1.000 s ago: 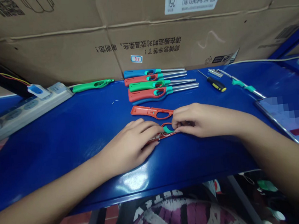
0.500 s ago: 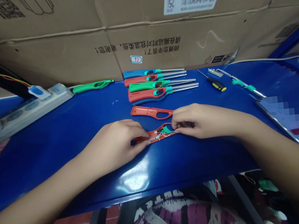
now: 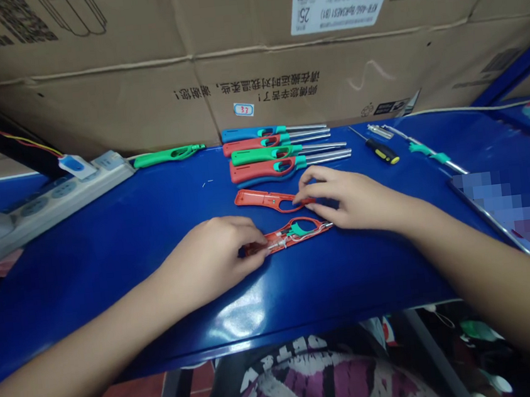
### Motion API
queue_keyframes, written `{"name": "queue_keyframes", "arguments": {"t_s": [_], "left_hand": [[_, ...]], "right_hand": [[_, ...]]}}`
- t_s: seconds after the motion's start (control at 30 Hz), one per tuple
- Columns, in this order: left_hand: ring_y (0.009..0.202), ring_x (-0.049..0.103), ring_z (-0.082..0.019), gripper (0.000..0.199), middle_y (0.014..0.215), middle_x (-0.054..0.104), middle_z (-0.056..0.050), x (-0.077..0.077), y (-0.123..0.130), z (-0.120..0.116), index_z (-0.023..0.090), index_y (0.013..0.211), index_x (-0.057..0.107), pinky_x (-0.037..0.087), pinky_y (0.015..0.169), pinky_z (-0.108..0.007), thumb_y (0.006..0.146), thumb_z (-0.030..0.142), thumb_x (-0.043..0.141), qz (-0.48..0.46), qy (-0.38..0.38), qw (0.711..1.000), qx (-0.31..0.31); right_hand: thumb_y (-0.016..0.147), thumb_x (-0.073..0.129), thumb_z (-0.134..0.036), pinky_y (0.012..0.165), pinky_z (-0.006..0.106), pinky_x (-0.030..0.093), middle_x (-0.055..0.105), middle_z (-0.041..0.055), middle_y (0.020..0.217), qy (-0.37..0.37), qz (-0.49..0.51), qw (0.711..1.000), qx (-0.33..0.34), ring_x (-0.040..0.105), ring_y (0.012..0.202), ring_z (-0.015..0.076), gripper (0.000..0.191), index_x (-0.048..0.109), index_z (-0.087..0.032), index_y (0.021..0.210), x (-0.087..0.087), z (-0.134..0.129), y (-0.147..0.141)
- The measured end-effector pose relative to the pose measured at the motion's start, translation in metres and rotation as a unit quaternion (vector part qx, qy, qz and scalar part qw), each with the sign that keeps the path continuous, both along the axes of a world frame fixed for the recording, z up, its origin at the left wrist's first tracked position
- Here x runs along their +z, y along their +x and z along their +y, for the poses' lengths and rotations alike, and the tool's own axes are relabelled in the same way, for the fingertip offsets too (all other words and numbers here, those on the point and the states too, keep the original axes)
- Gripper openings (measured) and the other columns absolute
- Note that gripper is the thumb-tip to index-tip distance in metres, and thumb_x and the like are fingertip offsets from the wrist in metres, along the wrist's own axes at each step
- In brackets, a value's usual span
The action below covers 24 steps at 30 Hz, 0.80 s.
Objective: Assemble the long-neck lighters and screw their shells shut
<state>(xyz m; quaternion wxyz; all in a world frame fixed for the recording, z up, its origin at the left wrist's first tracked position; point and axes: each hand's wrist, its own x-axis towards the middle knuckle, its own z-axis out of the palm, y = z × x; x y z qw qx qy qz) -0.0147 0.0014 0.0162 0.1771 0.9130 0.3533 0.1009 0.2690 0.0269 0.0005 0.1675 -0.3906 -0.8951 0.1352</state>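
My left hand pinches the left end of an opened orange-red gas lighter half lying on the blue table. Inside this half show a green trigger, a clear part and a white wire; a metal rod end pokes out at its right. My left fingers hide its butt end. Just beyond it lies the other half, a bare orange-red lighter casing. My right hand has its fingertips and thumb around the right end of that casing, which still rests on the table.
Several assembled lighters lie in a row against the cardboard box. A green casing and a power strip are at left. At right are a screwdriver, a metal tube with green parts and a blurred screen.
My right hand has left the right end of the filled lighter half, uncovering its metal rod, and moved up to the bare casing. My left hand has stayed on the filled half.
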Motion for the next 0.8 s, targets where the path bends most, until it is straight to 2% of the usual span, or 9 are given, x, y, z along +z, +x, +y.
{"name": "queue_keyframes", "arguments": {"t_s": [0.17,0.23,0.3,0.37,0.43,0.53,0.6,0.7,0.8], "left_hand": [[0.081,0.072,-0.018,0.017,0.094,0.078,-0.003,0.001,-0.001,0.001,0.021,0.104,0.080,0.057,0.070,-0.029,0.095,0.027,0.066,-0.048,-0.010,0.999,0.003],[0.090,0.073,-0.020,0.021,0.102,0.078,-0.005,0.000,-0.002,0.004,0.020,0.109,0.078,0.059,0.077,-0.031,0.097,0.029,0.062,-0.083,0.027,0.996,0.015],[0.106,0.071,-0.024,0.026,0.116,0.077,-0.007,-0.001,-0.004,0.009,0.019,0.119,0.074,0.058,0.092,-0.038,0.099,0.028,0.059,-0.100,0.092,0.990,0.024],[0.121,0.065,-0.028,0.033,0.130,0.071,-0.010,-0.003,-0.006,0.015,0.019,0.129,0.069,0.054,0.103,-0.047,0.099,0.027,0.059,-0.093,0.157,0.983,0.021],[0.127,0.061,-0.031,0.038,0.137,0.067,-0.013,-0.005,-0.009,0.019,0.019,0.136,0.065,0.052,0.106,-0.051,0.098,0.024,0.061,-0.078,0.199,0.977,0.009],[0.119,0.066,-0.029,0.037,0.131,0.070,-0.014,-0.006,-0.012,0.022,0.017,0.135,0.065,0.056,0.100,-0.047,0.099,0.022,0.061,-0.079,0.221,0.972,-0.009],[0.111,0.069,-0.026,0.032,0.123,0.073,-0.013,-0.007,-0.013,0.022,0.015,0.130,0.067,0.059,0.094,-0.042,0.099,0.022,0.061,-0.087,0.222,0.971,-0.015],[0.106,0.072,-0.024,0.029,0.119,0.075,-0.012,-0.008,-0.013,0.021,0.013,0.126,0.068,0.060,0.090,-0.037,0.100,0.024,0.060,-0.083,0.211,0.973,-0.033],[0.104,0.074,-0.025,0.031,0.118,0.076,-0.012,-0.009,-0.014,0.020,0.012,0.126,0.068,0.060,0.090,-0.037,0.101,0.029,0.060,-0.066,0.188,0.978,-0.055]], "right_hand": [[0.093,0.059,-0.022,0.083,0.035,0.050,0.061,0.0094,0.118,-0.011,-0.005,1.000,-0.015,0.062,0.100,0.0218,0.012,0.069,-0.020,0.099,-0.006,0.008,0.002],[0.094,0.058,-0.021,0.088,0.037,0.050,0.063,0.0094,0.110,-0.001,0.030,1.000,-0.006,0.061,0.102,0.0227,0.009,0.066,-0.019,0.098,-0.006,0.009,0.001],[0.093,0.060,-0.024,0.083,0.036,0.050,0.066,0.0079,0.102,-0.011,0.085,0.996,-0.022,0.062,0.094,0.0207,0.008,0.065,-0.019,0.097,-0.004,0.009,-0.001],[0.092,0.064,-0.031,0.071,0.032,0.051,0.067,0.0053,0.091,-0.065,0.165,0.982,-0.065,0.061,0.079,0.0171,0.012,0.065,-0.018,0.095,-0.001,0.008,-0.004],[0.088,0.070,-0.039,0.062,0.031,0.051,0.065,0.0023,0.079,-0.166,0.249,0.948,-0.108,0.059,0.066,0.0145,0.021,0.066,-0.018,0.094,0.002,0.007,-0.006],[0.082,0.078,-0.045,0.060,0.031,0.055,0.063,-0.0005,0.070,-0.294,0.321,0.892,-0.123,0.059,0.060,0.0132,0.032,0.066,-0.018,0.094,0.008,0.006,-0.007],[0.081,0.079,-0.044,0.059,0.030,0.056,0.063,-0.0008,0.069,-0.332,0.322,0.879,-0.118,0.060,0.059,0.0128,0.033,0.066,-0.018,0.095,0.010,0.005,-0.006],[0.085,0.075,-0.040,0.059,0.028,0.053,0.064,0.0004,0.080,-0.329,0.268,0.902,-0.079,0.061,0.064,0.0122,0.033,0.065,-0.017,0.106,0.011,0.003,-0.004],[0.087,0.074,-0.035,0.066,0.026,0.051,0.066,0.0029,0.097,-0.224,0.164,0.961,-0.005,0.061,0.078,0.0131,0.043,0.062,-0.019,0.125,0.011,0.000,-0.002]]}}
